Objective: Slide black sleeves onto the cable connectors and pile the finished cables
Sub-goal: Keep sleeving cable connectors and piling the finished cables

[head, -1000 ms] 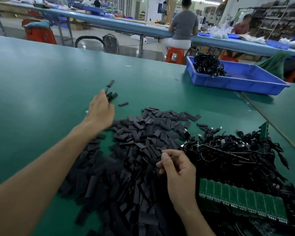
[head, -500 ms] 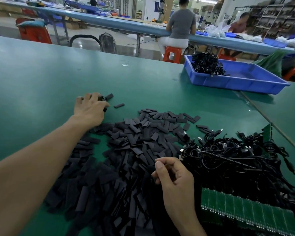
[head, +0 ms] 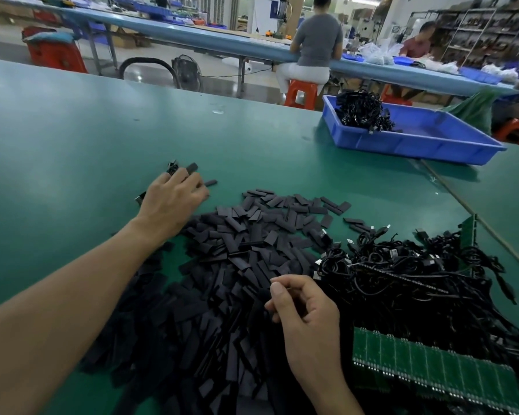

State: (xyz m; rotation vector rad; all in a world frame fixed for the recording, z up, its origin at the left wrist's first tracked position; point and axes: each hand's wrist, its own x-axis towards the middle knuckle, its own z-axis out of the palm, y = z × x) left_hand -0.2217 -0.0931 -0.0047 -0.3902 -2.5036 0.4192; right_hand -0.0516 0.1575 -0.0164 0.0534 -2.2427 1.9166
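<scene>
Our left hand (head: pixel 174 199) lies palm down on the table (head: pixel 72 130) at the far-left edge of the sleeves (head: pixel 237 250), with its fingers bent over a finished cable (head: pixel 191 167). The hand hides most of that cable, so we cannot tell whether the fingers grip it or only press it. Our right hand (head: pixel 306 310) hovers over the near part of the sleeves, fingers curled and thumb laid on the forefinger, with nothing visible between them. The cables (head: pixel 417 274) lie tangled just to its right.

We judge three risks from here. The finished cable sits just beside the loose sleeves, so a careless sweep of the left hand could mix it back in or drag a sleeve off its connector. Pulling one cable from the tangle may haul its neighbours along and scatter sleeves. The flat sleeves also overlap, so we may pinch two at once.
</scene>
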